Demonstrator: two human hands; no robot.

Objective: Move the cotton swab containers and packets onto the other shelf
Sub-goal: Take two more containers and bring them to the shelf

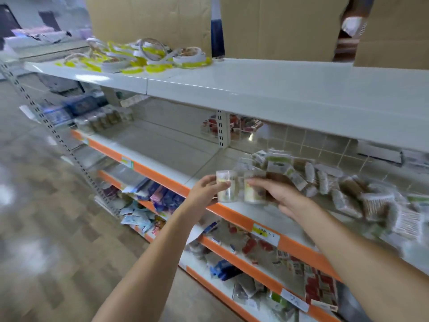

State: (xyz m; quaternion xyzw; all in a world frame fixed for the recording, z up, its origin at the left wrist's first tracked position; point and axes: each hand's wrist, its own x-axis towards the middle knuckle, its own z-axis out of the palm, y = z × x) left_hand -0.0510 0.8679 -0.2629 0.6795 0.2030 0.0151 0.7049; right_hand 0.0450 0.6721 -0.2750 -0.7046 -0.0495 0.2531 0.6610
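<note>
My left hand (206, 190) grips a clear round cotton swab container (226, 187) above the orange front edge of the second shelf (234, 213). Right beside it, my right hand (277, 194) holds a second cotton swab container (253, 190); the two containers touch. To the right, a blurred pile of cotton swab packets (348, 189) and more containers (276, 159) lies on the same shelf. At the far left of this shelf level stands a row of similar small containers (106, 119).
The white top shelf (278, 89) carries yellow-and-white rolls (144, 56) at its left; cardboard boxes (278, 26) stand behind it. Lower shelves hold mixed packets (157, 198) and red packs (318, 284). Tiled floor (34, 205) lies to the left.
</note>
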